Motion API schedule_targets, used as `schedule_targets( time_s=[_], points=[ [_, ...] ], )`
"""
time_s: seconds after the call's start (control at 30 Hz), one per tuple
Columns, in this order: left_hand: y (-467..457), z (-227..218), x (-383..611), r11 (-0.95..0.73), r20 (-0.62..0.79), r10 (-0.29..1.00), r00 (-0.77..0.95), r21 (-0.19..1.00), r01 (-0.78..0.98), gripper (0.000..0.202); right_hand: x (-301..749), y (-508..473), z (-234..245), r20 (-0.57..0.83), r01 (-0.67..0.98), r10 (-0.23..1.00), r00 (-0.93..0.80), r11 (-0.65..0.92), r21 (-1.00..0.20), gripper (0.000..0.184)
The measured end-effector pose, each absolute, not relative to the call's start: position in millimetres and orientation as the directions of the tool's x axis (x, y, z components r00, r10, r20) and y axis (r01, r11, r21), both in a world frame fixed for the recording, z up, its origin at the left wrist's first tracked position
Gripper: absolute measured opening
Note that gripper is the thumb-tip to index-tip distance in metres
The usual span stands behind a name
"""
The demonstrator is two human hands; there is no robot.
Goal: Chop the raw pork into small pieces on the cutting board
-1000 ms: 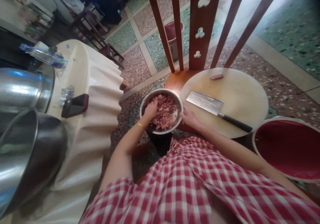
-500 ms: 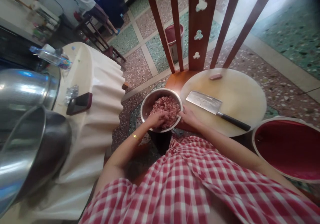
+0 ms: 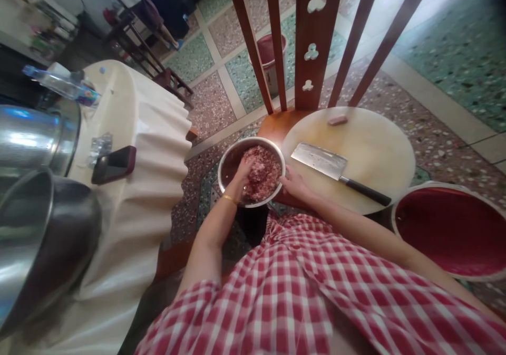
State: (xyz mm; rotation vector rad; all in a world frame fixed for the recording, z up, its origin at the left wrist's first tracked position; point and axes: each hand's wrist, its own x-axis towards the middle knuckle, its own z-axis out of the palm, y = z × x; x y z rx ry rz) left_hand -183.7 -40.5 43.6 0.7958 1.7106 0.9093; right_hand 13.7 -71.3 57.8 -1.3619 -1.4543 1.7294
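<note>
A round metal bowl (image 3: 223,160) holds pinkish-red minced meat (image 3: 266,173), heaped towards its right side. Reaching in from the left, my left hand (image 3: 244,171) has its fingers curled against the meat, with the fingertips partly buried. My right hand (image 3: 294,182) grips the bowl's right rim. Right of the bowl lies a round white cutting board (image 3: 381,149) on a wooden chair. A cleaver (image 3: 322,160) with a black handle rests on the board, and a small pink piece of meat (image 3: 338,120) lies near its far edge.
To the left, a cloth-covered table (image 3: 154,128) bears a phone (image 3: 114,165), a plastic bottle (image 3: 59,85) and large metal basins (image 3: 71,223). A red bucket (image 3: 450,228) stands at the right. Beyond the chair back (image 3: 312,33) is another bucket (image 3: 272,54); a person stands far left.
My left hand has moved up and left inside the bowl, pushing the meat into a heap. My right hand stays on the rim. The whole view has shifted slightly.
</note>
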Motion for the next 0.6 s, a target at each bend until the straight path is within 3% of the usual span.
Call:
schedule_targets(
  time_s=[0.07, 0.17, 0.27, 0.33, 0.4, 0.47, 0.6],
  points=[
    [-42.1, 61.5, -186.7, 0.445, -0.424, 0.889, -0.174, 0.890, 0.103, 0.061, 13.1, -71.7, 58.7, -0.374, 0.210, 0.848, -0.375, -0.315, -0.926, 0.026],
    [-51.1, 84.9, -188.5, 0.310, -0.345, 0.938, 0.025, 0.871, 0.381, 0.061, 13.1, -72.0, 57.1, -0.367, 0.208, 0.856, -0.363, -0.310, -0.928, 0.028],
    [-63.8, 87.9, -177.1, -0.002, -0.324, 0.901, 0.287, 0.660, 0.751, 0.052, 14.0, -72.0, 54.6, -0.358, 0.208, 0.857, -0.370, -0.299, -0.931, 0.028],
    [-70.0, 77.1, -164.8, -0.233, -0.362, 0.835, 0.414, 0.449, 0.863, 0.044, 14.3, -72.0, 53.7, -0.352, 0.207, 0.854, -0.383, -0.292, -0.934, 0.028],
    [-70.3, 61.6, -154.5, -0.340, -0.410, 0.810, 0.419, 0.254, 0.905, 0.037, 13.9, -72.0, 53.7, -0.354, 0.207, 0.853, -0.384, -0.294, -0.933, 0.028],
    [-64.5, 48.7, -150.0, -0.311, -0.460, 0.829, 0.319, 0.097, 0.946, 0.035, 12.7, -72.3, 54.3, -0.365, 0.207, 0.856, -0.367, -0.308, -0.929, 0.028],
    [-56.1, 45.7, -157.8, -0.225, -0.512, 0.844, 0.159, -0.068, 0.972, 0.035, 11.0, -72.8, 56.9, -0.386, 0.199, 0.855, -0.346, -0.335, -0.921, 0.028]
  ],
)
